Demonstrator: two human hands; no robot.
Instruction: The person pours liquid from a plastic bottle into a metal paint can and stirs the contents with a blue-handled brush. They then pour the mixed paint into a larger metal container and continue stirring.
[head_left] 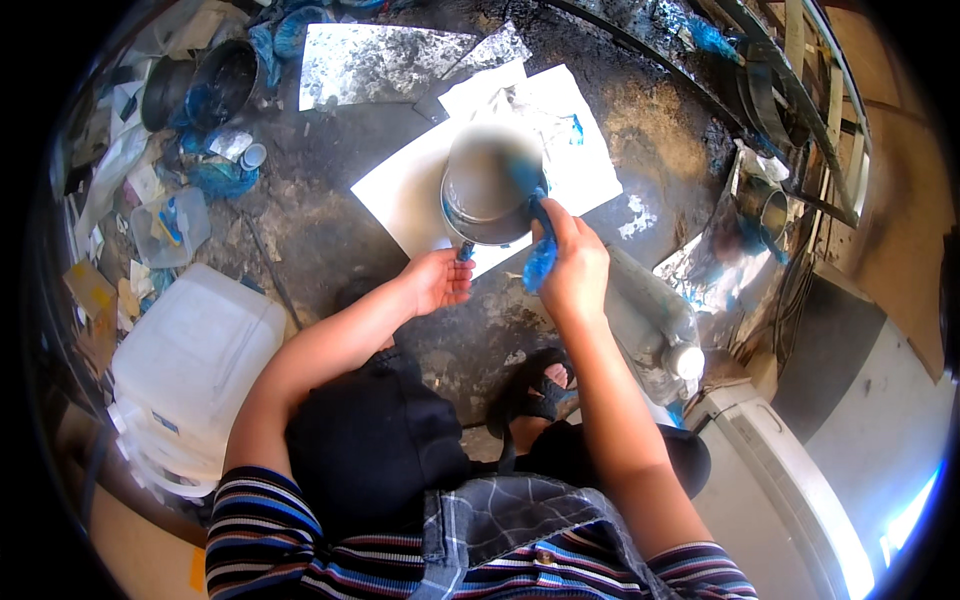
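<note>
A round grey metal pot [488, 205] is in front of me over white paper sheets [400, 195], with blue stain on its upper right side. At its near edge, the curled fingers of my left hand [438, 280] are at a small blue-stained tab [466, 251]. My right hand [577, 265] is closed round a glossy blue, plastic-like piece [540, 262] at the pot's right side. Whether that piece is joined to the pot is hidden by the fingers. The pot's upper part is blurred.
A translucent white jerrycan [200, 370] stands at left, near a clear plastic tub [172, 228] and stained buckets [220, 85]. At right are a grey bottle-like container with a white cap [686, 361], a metal can [774, 215] and a metal frame [800, 110]. Dark stains mark the floor.
</note>
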